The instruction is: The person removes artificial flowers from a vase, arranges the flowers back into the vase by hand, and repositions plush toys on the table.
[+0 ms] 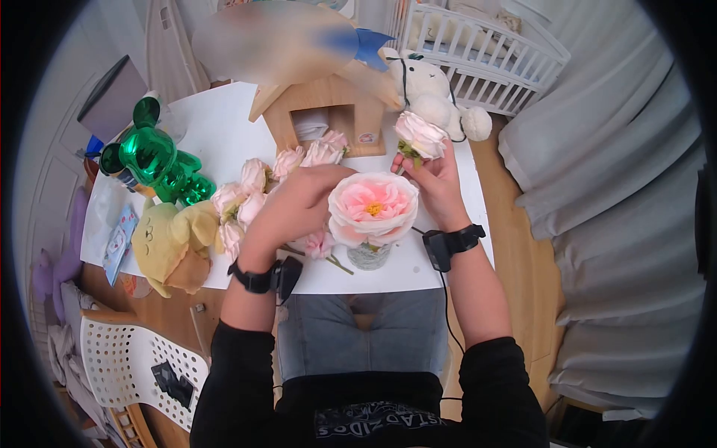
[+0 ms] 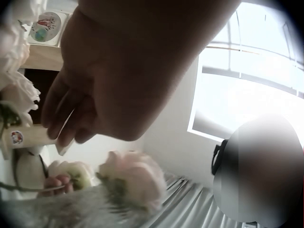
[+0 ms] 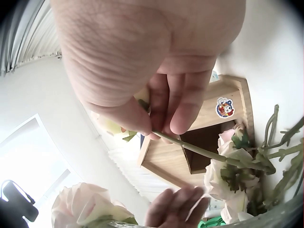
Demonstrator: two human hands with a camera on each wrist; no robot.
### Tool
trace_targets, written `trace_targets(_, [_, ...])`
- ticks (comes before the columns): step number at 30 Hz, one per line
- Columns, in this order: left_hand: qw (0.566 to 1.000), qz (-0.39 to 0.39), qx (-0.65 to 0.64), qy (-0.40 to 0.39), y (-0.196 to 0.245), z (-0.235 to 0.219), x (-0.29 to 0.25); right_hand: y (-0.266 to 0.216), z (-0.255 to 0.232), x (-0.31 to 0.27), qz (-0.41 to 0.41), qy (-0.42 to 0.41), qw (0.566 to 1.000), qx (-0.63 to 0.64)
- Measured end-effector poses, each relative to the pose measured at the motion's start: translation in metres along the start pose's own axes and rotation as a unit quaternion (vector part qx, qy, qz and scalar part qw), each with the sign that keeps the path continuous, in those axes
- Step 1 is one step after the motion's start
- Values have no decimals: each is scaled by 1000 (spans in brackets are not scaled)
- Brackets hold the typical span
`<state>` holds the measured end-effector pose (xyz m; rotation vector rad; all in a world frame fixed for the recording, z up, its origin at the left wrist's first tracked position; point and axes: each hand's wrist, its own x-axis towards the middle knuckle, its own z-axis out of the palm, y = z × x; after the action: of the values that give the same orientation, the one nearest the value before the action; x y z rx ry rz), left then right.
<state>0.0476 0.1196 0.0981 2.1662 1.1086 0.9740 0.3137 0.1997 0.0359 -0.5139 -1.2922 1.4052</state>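
The rose (image 1: 420,133) I hold looks matt and cloth-like; its stem (image 3: 199,150), smooth plastic. Vase (image 1: 369,258): textured, glass-like. House (image 1: 278,125): smooth, matt wood. Green figure (image 1: 146,155): mirror-glossy. My worktop (image 1: 216,123): smooth. Yellow toy (image 1: 158,243): plush cloth. My sleeves (image 1: 499,377) and the curtain (image 1: 586,142): matt cloth.

Seen from above, the large rose (image 1: 373,208) partly hides the vase (image 1: 369,258).
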Motion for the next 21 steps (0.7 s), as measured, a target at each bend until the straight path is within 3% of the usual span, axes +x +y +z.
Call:
trace_targets(1, [1000,1,0,-2,14,-4,-5,-3,1,0,-1,2,1000,0])
trace_targets(3, [963,-127,-167,171,40,-10,-20,-7,5,-2,-4,-5,1000,-1])
trace_targets(4, [964,-130,-164,166,48,-6,-23,-8,5,-3,-4,-1,1000,4])
trace_targets(6, [945,34,-234,224,67,11,-24,-9,5,-3,-10,4,1000,-22])
trace_targets(7, [946,33,-233,225,77,14,-23,-8,4,-3,-10,3,1000,-21])
trace_targets(9, [990,51,2,129,94,18,-18,-13,0,0,-61,25,998,-16])
trace_targets(16, [986,-41,-71,148,77,33,-21,-113,11,-19,-214,141,963,-89])
trace_targets(18, [948,-104,-179,244,78,35,-20,-140,25,-25,-319,176,922,-129])
trace_targets(19, [947,-103,-180,245,77,35,-18,-150,28,-24,-319,174,922,-130])
trace_targets(21, [937,-56,-179,296,74,36,-15,-165,31,-22,-340,91,934,-63])
